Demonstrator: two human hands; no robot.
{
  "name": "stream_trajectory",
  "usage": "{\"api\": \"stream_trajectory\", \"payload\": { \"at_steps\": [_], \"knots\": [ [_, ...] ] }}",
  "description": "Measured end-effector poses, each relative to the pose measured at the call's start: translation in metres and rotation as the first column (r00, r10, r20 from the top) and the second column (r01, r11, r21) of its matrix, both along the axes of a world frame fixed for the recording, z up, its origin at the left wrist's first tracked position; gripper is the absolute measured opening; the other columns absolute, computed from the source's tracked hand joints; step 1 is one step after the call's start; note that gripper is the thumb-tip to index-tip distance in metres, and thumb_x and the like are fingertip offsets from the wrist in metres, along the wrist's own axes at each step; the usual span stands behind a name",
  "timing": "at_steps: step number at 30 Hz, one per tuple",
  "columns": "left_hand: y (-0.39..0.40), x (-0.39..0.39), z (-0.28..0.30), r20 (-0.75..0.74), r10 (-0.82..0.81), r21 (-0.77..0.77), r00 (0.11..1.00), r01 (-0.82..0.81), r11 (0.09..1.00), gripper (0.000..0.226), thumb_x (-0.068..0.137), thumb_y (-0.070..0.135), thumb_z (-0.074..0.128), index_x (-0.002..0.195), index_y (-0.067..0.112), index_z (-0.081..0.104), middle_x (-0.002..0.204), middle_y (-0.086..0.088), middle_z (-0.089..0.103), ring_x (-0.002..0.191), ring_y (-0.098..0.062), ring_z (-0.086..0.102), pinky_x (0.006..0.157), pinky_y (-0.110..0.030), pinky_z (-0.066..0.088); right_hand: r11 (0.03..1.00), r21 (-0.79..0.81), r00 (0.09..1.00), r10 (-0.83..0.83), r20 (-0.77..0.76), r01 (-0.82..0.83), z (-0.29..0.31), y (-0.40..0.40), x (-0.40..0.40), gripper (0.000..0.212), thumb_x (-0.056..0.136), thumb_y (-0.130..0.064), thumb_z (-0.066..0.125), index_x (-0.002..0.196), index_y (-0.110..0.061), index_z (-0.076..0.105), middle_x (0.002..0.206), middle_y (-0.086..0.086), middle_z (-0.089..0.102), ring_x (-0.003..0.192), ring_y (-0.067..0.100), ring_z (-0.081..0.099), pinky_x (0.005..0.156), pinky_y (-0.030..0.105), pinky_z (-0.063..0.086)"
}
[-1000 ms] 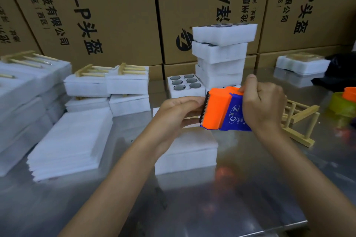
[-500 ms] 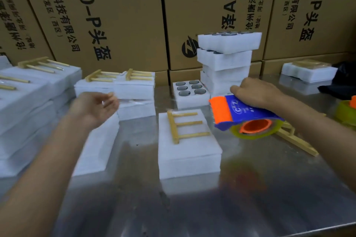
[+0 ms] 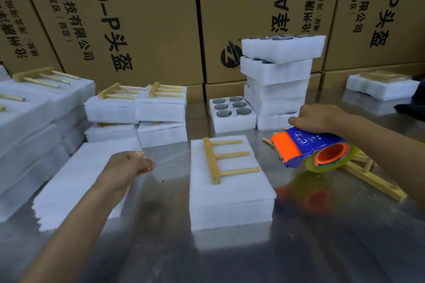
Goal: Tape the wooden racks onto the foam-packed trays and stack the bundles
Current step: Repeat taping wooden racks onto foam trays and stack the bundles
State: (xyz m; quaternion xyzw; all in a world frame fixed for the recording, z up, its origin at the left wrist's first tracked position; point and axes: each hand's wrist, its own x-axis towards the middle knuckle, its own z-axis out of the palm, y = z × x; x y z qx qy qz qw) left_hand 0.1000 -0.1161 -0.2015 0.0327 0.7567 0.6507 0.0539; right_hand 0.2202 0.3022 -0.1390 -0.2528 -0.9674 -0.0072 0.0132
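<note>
Your right hand [image 3: 318, 117] grips the tape dispenser [image 3: 308, 149]; your left hand [image 3: 128, 167] hovers loosely curled, perhaps holding a strip of tape. The wooden rack [image 3: 220, 159] lies on the foam tray [image 3: 230, 193], mid-bench [image 3: 322, 248]. Foam is light and dents easily: take it by the sides.

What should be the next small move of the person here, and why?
Probably bring the tape dispenser, gripped by the right hand, left over the wooden rack. The rack lies on the foam bundle with no tape visible across it, and the left hand hovers free to steady it.
</note>
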Motion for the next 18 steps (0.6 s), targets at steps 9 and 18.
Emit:
{"api": "stream_trajectory", "payload": {
  "at_steps": [9,18],
  "knots": [
    [0.038,0.027,-0.033,-0.051,-0.125,-0.388,0.991,0.095,0.917,0.035,0.063,0.003,0.077,0.093,0.013,0.062,0.082,-0.004,0.065,0.078,-0.023,0.062,0.07,-0.023,0.048,0.997,0.067,0.999,0.043,0.002,-0.043,-0.026,-0.001,-0.017,0.045,0.094,-0.06,0.036,0.073,-0.024,0.053,0.075,-0.008,0.053,0.068,0.008,0.05,0.061,0.031,0.033],
    [0.046,0.038,-0.054,-0.342,-0.371,-0.843,0.863,-0.107,0.527,0.053,0.096,0.038,0.055,0.146,0.029,0.043,0.149,0.005,0.044,0.133,-0.024,0.034,0.106,-0.038,0.034,0.993,0.092,0.997,0.074,-0.031,-0.071,-0.032,0.001,-0.021,0.046,0.093,-0.063,0.036,0.07,-0.026,0.049,0.072,-0.008,0.051,0.066,0.008,0.049,0.053,0.027,0.027]
  ]
}}
